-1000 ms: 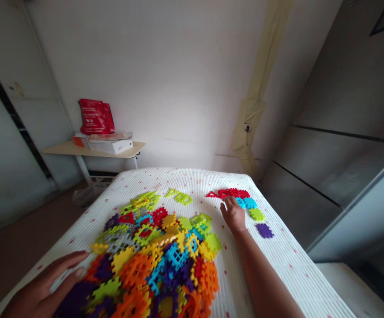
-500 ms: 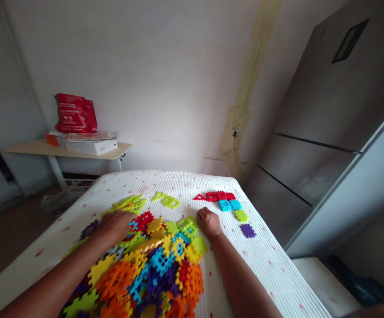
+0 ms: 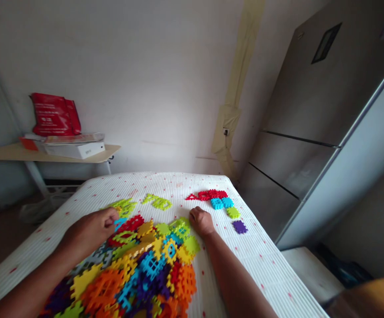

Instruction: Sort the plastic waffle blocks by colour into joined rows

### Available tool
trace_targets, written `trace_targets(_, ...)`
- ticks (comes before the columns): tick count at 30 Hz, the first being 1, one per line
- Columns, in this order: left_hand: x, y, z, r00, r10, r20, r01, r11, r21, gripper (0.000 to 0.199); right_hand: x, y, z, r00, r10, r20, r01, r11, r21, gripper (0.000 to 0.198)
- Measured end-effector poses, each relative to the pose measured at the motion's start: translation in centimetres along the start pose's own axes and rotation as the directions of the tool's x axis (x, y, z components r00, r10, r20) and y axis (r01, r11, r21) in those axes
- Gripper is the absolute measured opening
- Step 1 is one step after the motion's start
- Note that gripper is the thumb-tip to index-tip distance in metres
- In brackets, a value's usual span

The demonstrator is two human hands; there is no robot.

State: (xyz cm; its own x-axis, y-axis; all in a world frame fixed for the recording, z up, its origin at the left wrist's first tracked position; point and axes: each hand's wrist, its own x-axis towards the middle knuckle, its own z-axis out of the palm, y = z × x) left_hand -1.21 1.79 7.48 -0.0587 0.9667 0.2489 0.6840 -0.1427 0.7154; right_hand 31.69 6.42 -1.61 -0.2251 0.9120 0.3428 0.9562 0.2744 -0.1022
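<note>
A heap of colourful plastic interlocking building tiles lies on the table in front of me. At its upper left edge is my left hand, fingers curled together close to a blue tile and a red tile. What it holds, if anything, is hidden. My right hand is a closed fist on the cloth, beside the green tiles at the heap's upper right; the inside of its fingers cannot be seen. Just beyond my left hand lie several yellow-green tiles.
Sorted tiles lie at the far right: red tiles, blue tiles, a green tile and a purple tile. Two light-green pieces lie mid-table. A refrigerator stands right; a side table bears a red bag.
My left hand has drawn back to the left, from over the heap's upper edge, with its fingers now curled. The view has turned slightly right. My right hand stays where it was.
</note>
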Motion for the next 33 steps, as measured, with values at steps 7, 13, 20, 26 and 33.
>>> trace_targets(7,-3.2,3.3,1.4,0.986,-0.163,0.047,0.165,0.865,-0.473,0.025,-0.4,0.0,-0.4,0.998,0.054,-0.026,-0.048,0.977,0.208,0.016)
trace_targets(13,-3.7,3.6,4.2,0.978,-0.202,0.055,0.195,0.785,-0.588,0.025,-0.9,-4.4,-3.4,0.980,0.075,-0.186,0.070,0.740,0.669,0.023)
trace_targets(20,-3.5,4.5,5.8,0.982,-0.185,0.044,0.175,0.790,-0.587,0.025,-2.6,-11.1,-6.7,0.988,-0.077,-0.136,0.148,0.732,0.665,0.044)
trace_targets(26,-4.0,5.3,5.9,0.984,-0.172,0.055,0.173,0.808,-0.564,0.034,-2.0,-10.1,-6.3,0.987,-0.056,-0.148,0.124,0.858,0.498,0.043)
trace_targets(33,-5.7,3.9,3.2,0.968,-0.244,0.065,0.245,0.845,-0.476,0.052,-0.2,-2.2,-4.0,0.948,0.302,-0.103,-0.305,0.952,-0.007,0.022)
